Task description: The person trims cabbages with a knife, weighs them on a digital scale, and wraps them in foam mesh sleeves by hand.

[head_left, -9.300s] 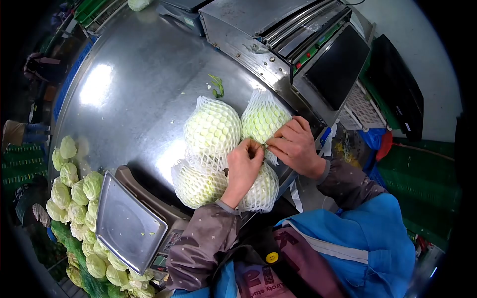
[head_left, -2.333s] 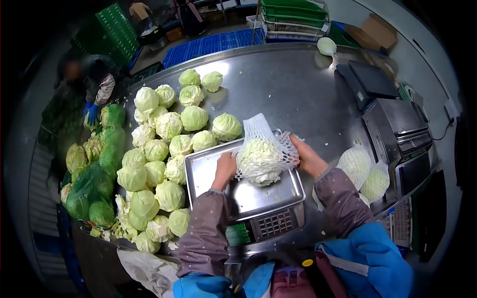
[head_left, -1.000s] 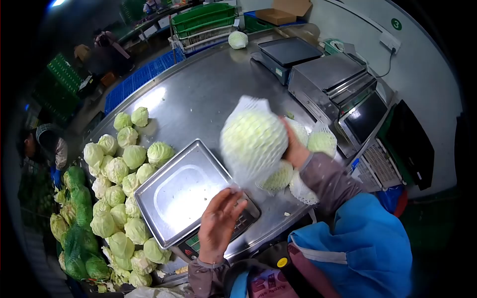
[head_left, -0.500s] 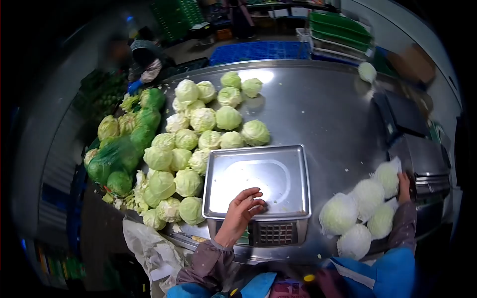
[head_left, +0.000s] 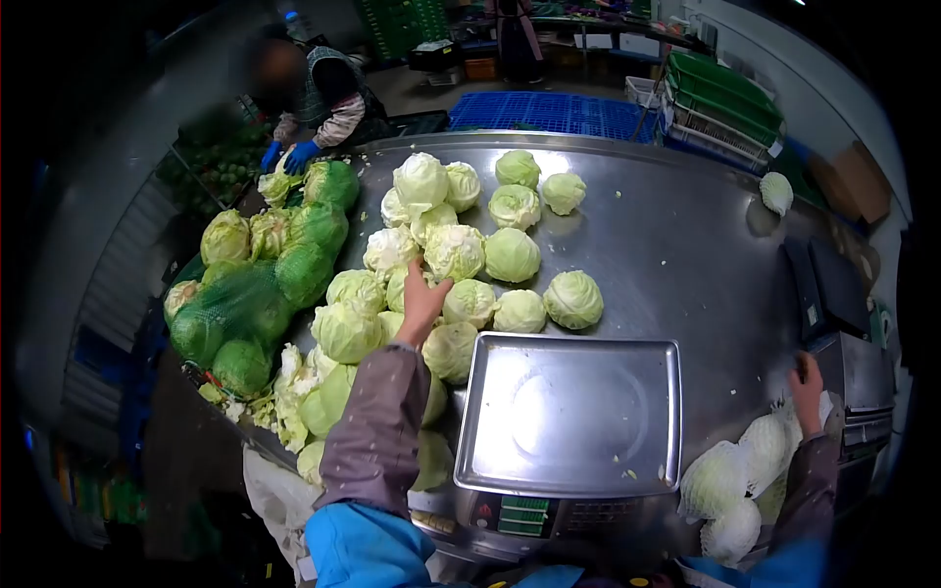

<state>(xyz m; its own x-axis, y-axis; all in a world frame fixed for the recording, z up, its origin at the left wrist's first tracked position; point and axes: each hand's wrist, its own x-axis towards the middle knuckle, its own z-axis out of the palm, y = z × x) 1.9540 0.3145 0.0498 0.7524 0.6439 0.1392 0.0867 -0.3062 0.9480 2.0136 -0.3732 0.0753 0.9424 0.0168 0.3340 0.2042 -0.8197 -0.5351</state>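
Observation:
My left hand reaches over the pile of bare cabbages, its fingertips at the lower edge of a pale cabbage. Its thumb and fingers are apart, and it grips nothing. Beyond the right side of the scale, my right hand is just above the netted cabbages, with its fingers curled; whether anything is in them is too small to tell. The scale's metal tray bears only small scraps.
A co-worker in blue gloves handles cabbages at the back left, beside green net sacks. One netted cabbage lies at the back right. Green crates and a blue pallet stand behind the table.
My left hand has gone from over the scale tray to the cabbage pile. My right hand has come away from the netted cabbage it was touching. The view has shifted left.

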